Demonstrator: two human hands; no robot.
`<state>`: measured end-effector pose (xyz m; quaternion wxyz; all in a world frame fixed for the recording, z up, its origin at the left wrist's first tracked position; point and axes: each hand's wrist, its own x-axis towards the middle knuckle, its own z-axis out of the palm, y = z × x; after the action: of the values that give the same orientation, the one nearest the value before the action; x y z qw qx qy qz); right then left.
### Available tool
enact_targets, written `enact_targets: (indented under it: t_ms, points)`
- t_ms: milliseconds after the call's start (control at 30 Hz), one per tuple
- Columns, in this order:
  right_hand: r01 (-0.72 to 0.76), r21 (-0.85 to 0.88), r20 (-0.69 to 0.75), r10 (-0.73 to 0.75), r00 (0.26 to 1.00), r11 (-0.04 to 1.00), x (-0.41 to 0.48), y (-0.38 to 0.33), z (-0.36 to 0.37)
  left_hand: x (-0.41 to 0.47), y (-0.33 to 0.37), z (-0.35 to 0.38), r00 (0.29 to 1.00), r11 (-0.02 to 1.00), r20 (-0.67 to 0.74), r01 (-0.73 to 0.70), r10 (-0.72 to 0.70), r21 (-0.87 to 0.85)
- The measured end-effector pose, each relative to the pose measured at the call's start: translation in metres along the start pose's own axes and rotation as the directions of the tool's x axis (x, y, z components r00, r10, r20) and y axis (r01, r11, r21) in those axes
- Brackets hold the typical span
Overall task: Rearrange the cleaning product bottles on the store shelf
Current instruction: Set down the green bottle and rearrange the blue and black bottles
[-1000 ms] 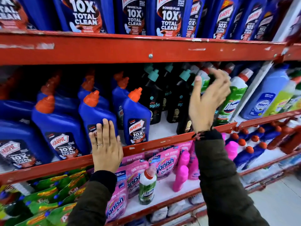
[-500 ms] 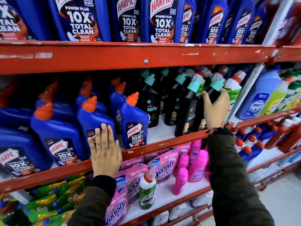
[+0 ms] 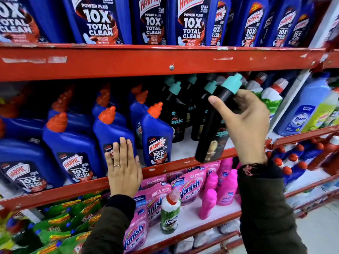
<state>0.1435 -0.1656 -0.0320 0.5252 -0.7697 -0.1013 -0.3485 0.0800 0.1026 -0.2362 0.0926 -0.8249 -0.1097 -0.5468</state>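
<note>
- The right hand [image 3: 245,123] is wrapped around a black bottle [image 3: 212,129] with a teal cap [image 3: 232,85]. The thumb is on the left side of the bottle and the fingers curl around the right side.
- The black bottle is up in the air and tilted, with its cap leaning to the right. Its bottom hangs just in front of the red edge of the middle shelf [image 3: 183,162].
- More black bottles with teal caps [image 3: 176,114] stand farther back on the middle shelf, left of the held one. One says "Spic" on it.
- The left hand [image 3: 124,171] is flat and open, fingers together. It holds nothing. The palm lies on the red shelf edge and the fingers touch the front of a blue Harpic bottle [image 3: 111,132] with an orange cap.
- There is a ring [image 3: 116,165] on one finger of the left hand.
- Many more blue Harpic bottles stand in rows on the left part of the middle shelf. One [image 3: 157,136] stands just right of the left hand.
- Big blue Harpic bottles [image 3: 99,21] fill the top shelf.
- White and green bottles with red caps [image 3: 271,99] stand to the right of the right hand.
- On the lower shelf are pink Vanish bags [image 3: 190,187], pink bottles [image 3: 208,204], and one green and white bottle [image 3: 169,215].
- Green bags [image 3: 60,220] lie at the low left.
</note>
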Motion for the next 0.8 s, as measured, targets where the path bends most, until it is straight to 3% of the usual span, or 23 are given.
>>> enact_targets:
  t_ms: [533,800]
  points:
    - [0.076,-0.175,0.131,-0.053,0.990,0.982,-0.034,0.006,0.068,0.000,0.001,0.001,1.000,1.000,0.001,0.003,-0.003,0.005]
    - [0.157,0.198,0.087,-0.177,0.980,0.968,-0.088,0.022,0.053,-0.001,0.001,-0.001,0.999,1.000,0.031,0.020,-0.020,-0.001]
